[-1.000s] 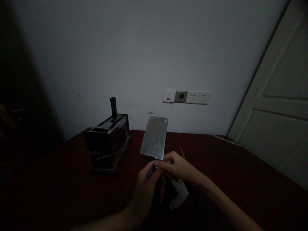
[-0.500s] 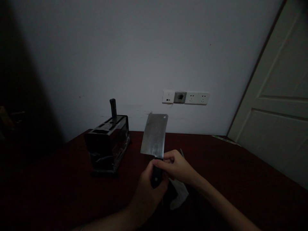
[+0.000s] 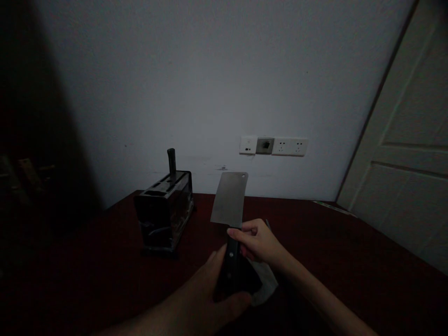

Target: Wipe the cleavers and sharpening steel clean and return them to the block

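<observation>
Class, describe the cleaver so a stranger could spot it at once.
Find the dark red table, then look right of the black slotted block. The right hand holds the cleaver there; its wide metal blade shows, whereas the block's upright black handle shows none.

A held cleaver [image 3: 229, 212] points toward twelve o'clock, broad grey blade [image 3: 229, 198] holed near one o'clock, black riveted handle [image 3: 231, 260] toward six

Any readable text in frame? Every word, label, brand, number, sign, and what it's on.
None legible.
Silver rectangular-bladed cleaver with black handle: no readable lettering.
White plastic wall sockets: any print too small.
Thin pale strip on dark red tabletop: too blurred.
Black box-shaped knife block: too dark.
</observation>
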Available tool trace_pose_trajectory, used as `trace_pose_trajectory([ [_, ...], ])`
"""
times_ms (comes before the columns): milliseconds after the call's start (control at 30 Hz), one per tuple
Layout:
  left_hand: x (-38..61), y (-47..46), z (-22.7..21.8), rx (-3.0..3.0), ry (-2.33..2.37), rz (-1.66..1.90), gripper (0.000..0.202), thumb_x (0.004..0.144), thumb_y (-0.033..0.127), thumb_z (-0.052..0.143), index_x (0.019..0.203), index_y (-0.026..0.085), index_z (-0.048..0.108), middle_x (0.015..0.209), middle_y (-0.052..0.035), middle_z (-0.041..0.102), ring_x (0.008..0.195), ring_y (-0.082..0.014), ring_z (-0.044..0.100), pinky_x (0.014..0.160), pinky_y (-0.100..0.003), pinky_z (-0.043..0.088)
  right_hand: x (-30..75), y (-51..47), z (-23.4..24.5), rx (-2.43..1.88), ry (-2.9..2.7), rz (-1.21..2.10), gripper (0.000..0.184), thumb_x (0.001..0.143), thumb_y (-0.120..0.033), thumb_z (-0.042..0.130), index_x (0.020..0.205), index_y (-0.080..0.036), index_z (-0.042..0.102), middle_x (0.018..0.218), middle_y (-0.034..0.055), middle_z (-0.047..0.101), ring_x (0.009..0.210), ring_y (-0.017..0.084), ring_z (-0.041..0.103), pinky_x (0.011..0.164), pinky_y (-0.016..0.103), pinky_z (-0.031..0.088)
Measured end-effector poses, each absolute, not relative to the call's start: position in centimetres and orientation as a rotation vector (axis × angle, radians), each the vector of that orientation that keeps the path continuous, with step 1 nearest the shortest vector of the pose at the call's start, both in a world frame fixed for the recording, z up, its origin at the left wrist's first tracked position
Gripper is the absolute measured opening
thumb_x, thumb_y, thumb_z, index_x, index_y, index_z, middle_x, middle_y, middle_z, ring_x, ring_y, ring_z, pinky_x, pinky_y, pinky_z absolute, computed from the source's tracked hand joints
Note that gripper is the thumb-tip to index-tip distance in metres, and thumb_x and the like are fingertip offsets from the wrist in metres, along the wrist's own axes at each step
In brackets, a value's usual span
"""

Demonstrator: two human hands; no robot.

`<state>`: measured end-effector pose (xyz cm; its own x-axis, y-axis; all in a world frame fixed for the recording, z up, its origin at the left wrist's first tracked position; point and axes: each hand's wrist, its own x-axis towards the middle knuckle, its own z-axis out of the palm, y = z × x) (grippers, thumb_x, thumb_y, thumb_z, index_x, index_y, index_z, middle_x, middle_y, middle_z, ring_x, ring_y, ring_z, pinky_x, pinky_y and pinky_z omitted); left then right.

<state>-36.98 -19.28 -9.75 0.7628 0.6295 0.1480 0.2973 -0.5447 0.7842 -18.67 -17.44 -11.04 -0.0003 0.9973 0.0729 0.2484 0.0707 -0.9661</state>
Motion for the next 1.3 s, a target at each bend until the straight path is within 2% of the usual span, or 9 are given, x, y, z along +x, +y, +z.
trace_pose_trajectory([
  [133, -41.0, -20.3, -10.2, 2.958, 0.881, 0.436, 0.058, 0.075, 0.026, 0.056, 0.13, 0.019, 0.04, 0.123, -0.014, 0.052, 0.098, -0.0256, 0.057, 0.062, -0.028, 0.049, -18.7, -17.7, -10.4, -1.378, -1.425, 0.977, 0.038, 0.075, -0.042, 0.054, 0.047, -0.017, 0.047, 0.033, -0.0065, 0.042, 0.025, 0.003, 0.032, 0.026, 0.016, 0.019],
  [200, -41.5, -20.6, -9.7, 3.324, 0.697, 0.538, 0.047, 0.079, 0.021, 0.051, 0.126, 0.018, 0.045, 0.117, -0.0123, 0.056, 0.098, -0.0235, 0.057, 0.059, -0.025, 0.048, -18.7, -17.8, -10.0, -1.406, -1.415, 0.96, 0.039, 0.076, -0.042, 0.053, 0.045, -0.018, 0.045, 0.031, -0.0064, 0.041, 0.024, 0.003, 0.032, 0.025, 0.016, 0.019],
  [333, -39.2, -20.1, -6.1, 3.664, -0.129, 0.629, 0.034, 0.084, 0.018, 0.047, 0.117, 0.018, 0.053, 0.111, -0.0057, 0.06, 0.097, -0.0193, 0.053, 0.081, -0.028, 0.046, -18.6, -18.1, -9.6, -1.41, -1.408, 0.948, 0.042, 0.076, -0.042, 0.052, 0.043, -0.017, 0.045, 0.03, -0.0056, 0.041, 0.023, 0.003, 0.031, 0.025, 0.015, 0.019],
  [433, -37.3, -18.7, -4.2, 3.692, -0.214, 0.586, 0.029, 0.086, 0.018, 0.046, 0.113, 0.018, 0.055, 0.108, -0.0041, 0.06, 0.095, -0.0186, 0.053, 0.081, -0.03, 0.045, -18.5, -18.4, -9.3, -1.383, -1.407, 0.963, 0.044, 0.077, -0.041, 0.051, 0.042, -0.017, 0.044, 0.029, -0.0061, 0.039, 0.023, 0.003, 0.029, 0.025, 0.015, 0.018],
  [567, -36.1, -17.0, -4.5, 3.709, -0.396, 0.551, 0.028, 0.087, 0.018, 0.045, 0.113, 0.019, 0.054, 0.105, -0.0034, 0.06, 0.094, -0.0172, 0.054, 0.08, -0.029, 0.046, -18.5, -18.7, -9.0, -1.404, -1.4, 0.963, 0.043, 0.078, -0.038, 0.051, 0.041, -0.017, 0.042, 0.028, -0.0069, 0.039, 0.022, 0.002, 0.028, 0.024, 0.015, 0.016],
  [767, -35.1, -16.6, -4.5, 3.702, -0.658, 0.515, 0.02, 0.087, 0.017, 0.042, 0.091, 0.017, 0.062, 0.094, -0.0043, 0.064, 0.09, -0.0155, 0.056, 0.087, -0.029, 0.045, -18.6, -18.7, -8.7, -1.419, -1.407, 0.958, 0.041, 0.078, -0.035, 0.051, 0.043, -0.017, 0.042, 0.027, -0.0078, 0.038, 0.022, 0.003, 0.028, 0.024, 0.015, 0.016],
  [867, -34.8, -16.6, -3.9, 3.65, -0.737, 0.567, 0.018, 0.086, 0.015, 0.044, 0.087, 0.017, 0.062, 0.094, -0.0063, 0.065, 0.094, -0.015, 0.057, 0.09, -0.027, 0.044, -18.5, -18.6, -8.8, -1.408, -1.385, 0.98, 0.041, 0.077, -0.038, 0.052, 0.043, -0.018, 0.042, 0.026, -0.0087, 0.035, 0.021, 0.003, 0.027, 0.023, 0.015, 0.016],
  [1100, -35.0, -15.2, -1.5, 3.419, -0.608, 0.503, 0.023, 0.089, 0.01, 0.037, 0.102, 0.01, 0.055, 0.104, -0.0105, 0.063, 0.103, -0.0153, 0.055, 0.094, -0.026, 0.043, -18.1, -18.2, -8.9, -1.277, -1.312, 1.057, 0.057, 0.071, -0.065, 0.047, 0.039, -0.017, 0.041, 0.027, -0.007, 0.034, 0.021, 0.002, 0.026, 0.023, 0.015, 0.013],
  [1300, -34.7, -13.2, 1.3, 3.132, -0.432, 0.267, 0.044, 0.076, -0.002, 0.043, 0.118, 0.009, 0.043, 0.115, -0.0142, 0.056, 0.111, -0.0178, 0.049, 0.095, -0.03, 0.042, -16.5, -18.2, -7.8, -1.204, -1.219, 1.118, 0.062, 0.075, -0.066, 0.039, 0.04, -0.016, 0.046, 0.025, -0.0055, 0.035, 0.019, 0.002, 0.023, 0.022, 0.015, 0.012],
])
